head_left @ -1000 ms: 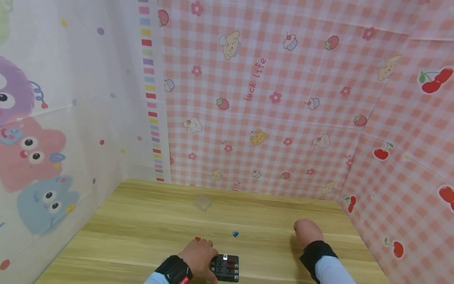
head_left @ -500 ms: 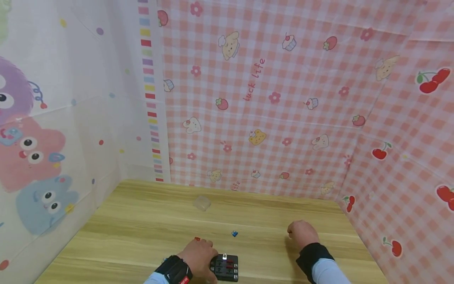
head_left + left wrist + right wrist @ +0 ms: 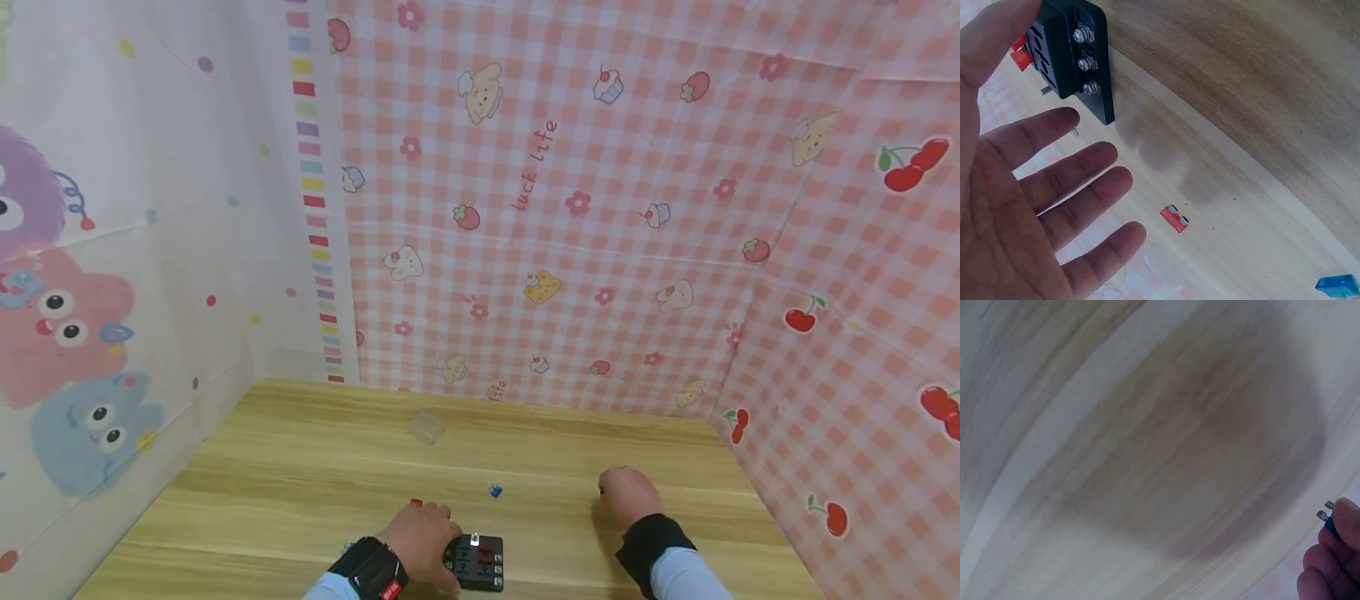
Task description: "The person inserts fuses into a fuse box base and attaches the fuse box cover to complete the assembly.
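A black fuse block (image 3: 478, 562) with screw terminals lies on the table by my left hand (image 3: 422, 537). In the left wrist view the thumb overlaps the fuse block (image 3: 1063, 59), and the other fingers spread loosely beside it. Red fuses (image 3: 1021, 59) stick out of the block's top. Off to the right, my right hand (image 3: 632, 497) is over the table. In the right wrist view, thumb and index finger pinch a blue blade fuse (image 3: 1332, 526), its two metal prongs showing. A red blade fuse (image 3: 1174, 219) lies just past the left fingertips.
Another blue blade fuse (image 3: 495, 491) lies on the table beyond the block. A clear plastic cover (image 3: 427, 427) sits farther back. Something small and blue (image 3: 347, 547) shows beside the left wristband. Patterned cloth (image 3: 540, 208) hangs around the wooden table (image 3: 300, 467).
My right hand has moved a little to the left, toward the fuse block. The left hand stays beside the block, and the loose fuses lie where they were.
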The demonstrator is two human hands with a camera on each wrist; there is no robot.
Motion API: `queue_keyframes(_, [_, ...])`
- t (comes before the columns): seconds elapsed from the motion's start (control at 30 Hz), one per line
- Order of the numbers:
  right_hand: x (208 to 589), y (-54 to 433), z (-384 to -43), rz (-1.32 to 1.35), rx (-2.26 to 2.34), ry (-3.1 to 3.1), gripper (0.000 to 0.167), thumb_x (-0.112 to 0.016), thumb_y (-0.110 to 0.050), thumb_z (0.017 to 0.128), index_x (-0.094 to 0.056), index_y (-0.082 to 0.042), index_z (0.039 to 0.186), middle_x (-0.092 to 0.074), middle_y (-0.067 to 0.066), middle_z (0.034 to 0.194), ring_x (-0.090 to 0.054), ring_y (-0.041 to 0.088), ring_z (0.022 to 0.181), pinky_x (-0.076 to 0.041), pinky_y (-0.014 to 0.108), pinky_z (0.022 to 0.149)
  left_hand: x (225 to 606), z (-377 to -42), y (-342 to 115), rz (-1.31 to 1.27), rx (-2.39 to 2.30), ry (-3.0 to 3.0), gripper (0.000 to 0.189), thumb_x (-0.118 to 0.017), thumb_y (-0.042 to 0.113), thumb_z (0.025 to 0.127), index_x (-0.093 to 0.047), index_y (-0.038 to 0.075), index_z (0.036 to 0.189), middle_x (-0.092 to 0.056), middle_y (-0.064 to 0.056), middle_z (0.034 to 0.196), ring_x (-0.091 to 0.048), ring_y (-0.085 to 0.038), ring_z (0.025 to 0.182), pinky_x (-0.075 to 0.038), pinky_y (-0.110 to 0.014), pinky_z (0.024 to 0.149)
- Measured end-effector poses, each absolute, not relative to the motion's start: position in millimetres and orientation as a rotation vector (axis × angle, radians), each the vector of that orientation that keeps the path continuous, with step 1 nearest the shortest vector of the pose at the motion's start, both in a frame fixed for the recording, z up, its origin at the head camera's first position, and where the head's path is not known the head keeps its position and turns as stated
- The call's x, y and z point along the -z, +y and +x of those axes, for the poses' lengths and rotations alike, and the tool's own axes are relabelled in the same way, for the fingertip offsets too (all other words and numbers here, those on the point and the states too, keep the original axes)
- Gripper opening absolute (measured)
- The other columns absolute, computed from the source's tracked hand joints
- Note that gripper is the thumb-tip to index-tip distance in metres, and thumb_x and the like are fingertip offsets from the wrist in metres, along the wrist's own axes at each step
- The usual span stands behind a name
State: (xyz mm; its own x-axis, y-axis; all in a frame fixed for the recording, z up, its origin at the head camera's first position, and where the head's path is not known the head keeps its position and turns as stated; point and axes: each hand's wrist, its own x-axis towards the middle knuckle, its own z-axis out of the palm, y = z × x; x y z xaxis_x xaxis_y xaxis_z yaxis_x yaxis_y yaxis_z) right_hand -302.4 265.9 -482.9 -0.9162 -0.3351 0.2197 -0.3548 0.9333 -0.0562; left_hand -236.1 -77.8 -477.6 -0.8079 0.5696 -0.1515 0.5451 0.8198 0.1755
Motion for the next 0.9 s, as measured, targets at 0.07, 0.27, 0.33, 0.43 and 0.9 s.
queue_keyframes(0.07, [482, 262, -301, 0.527, -0.153, -2.888, 0.017, -0.075, 0.005, 0.075, -0.066, -0.007, 0.067, -0.064, 0.002, 0.065, -0.058, 0.019, 0.059, -0.050, 0.038, 0.061, 477, -236, -78, 0.875, -0.178, 2.814, 0.056, -0.084, 0.057, 0.067, -0.073, 0.017, 0.105, -0.049, 0.008, 0.081, -0.045, -0.010, 0.073, -0.039, -0.029, 0.066])
queue_keyframes(0.27, [481, 253, -297, 0.538, -0.199, -2.863, 0.015, -0.077, 0.004, 0.075, -0.068, -0.006, 0.069, -0.065, 0.002, 0.067, -0.059, 0.019, 0.060, -0.051, 0.038, 0.062, 475, -235, -76, 0.870, -0.155, 2.815, 0.057, -0.084, 0.057, 0.067, -0.073, 0.018, 0.106, -0.050, 0.008, 0.082, -0.045, -0.010, 0.075, -0.040, -0.030, 0.068])
queue_keyframes(0.33, [482, 252, -296, 0.534, -0.204, -2.856, 0.016, -0.078, 0.004, 0.075, -0.067, -0.006, 0.069, -0.065, 0.002, 0.067, -0.059, 0.018, 0.060, -0.050, 0.038, 0.062, 475, -236, -76, 0.862, -0.153, 2.809, 0.057, -0.084, 0.057, 0.067, -0.073, 0.018, 0.108, -0.051, 0.008, 0.083, -0.046, -0.010, 0.076, -0.041, -0.030, 0.069])
queue_keyframes(0.43, [483, 250, -295, 0.523, -0.201, -2.852, 0.016, -0.078, 0.003, 0.075, -0.068, -0.007, 0.069, -0.065, 0.002, 0.068, -0.059, 0.018, 0.060, -0.050, 0.037, 0.062, 473, -236, -75, 0.847, -0.156, 2.797, 0.058, -0.083, 0.057, 0.068, -0.072, 0.019, 0.110, -0.051, 0.008, 0.085, -0.046, -0.010, 0.077, -0.042, -0.031, 0.070])
queue_keyframes(0.9, [486, 232, -291, 0.446, -0.354, -2.927, 0.009, -0.076, 0.001, 0.078, -0.072, -0.006, 0.075, -0.068, 0.004, 0.075, -0.061, 0.019, 0.067, -0.051, 0.040, 0.068, 475, -237, -72, 0.846, -0.144, 2.809, 0.059, -0.084, 0.057, 0.068, -0.072, 0.018, 0.111, -0.054, 0.007, 0.086, -0.048, -0.010, 0.078, -0.043, -0.030, 0.071])
